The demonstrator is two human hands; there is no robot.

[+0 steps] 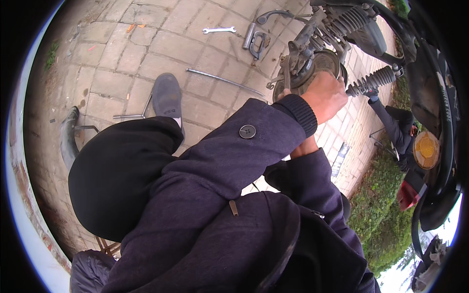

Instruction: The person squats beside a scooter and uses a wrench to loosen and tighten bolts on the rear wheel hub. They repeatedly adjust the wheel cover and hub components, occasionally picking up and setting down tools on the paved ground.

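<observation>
My left hand [325,97] is closed at the dirty round wheel hub [327,63] of a motorbike; what its fingers grip is hidden. My right hand [305,145] is mostly hidden beneath my left forearm, so its fingers cannot be told. A metal tool or lever [287,78] stands beside the hub, just left of my left hand. A coil-spring shock absorber [371,83] angles off to the right of my left hand. Another spring shock [351,24] sits above the hub.
On the paving [127,49] lie a spanner [219,30], a cylindrical metal part [249,35], a long bar [220,80] and angled rods [129,116]. My shoe [166,95] rests left of centre. Another person in dark clothing [398,122] is at the right, by a hedge [378,219] and orange reflector [425,149].
</observation>
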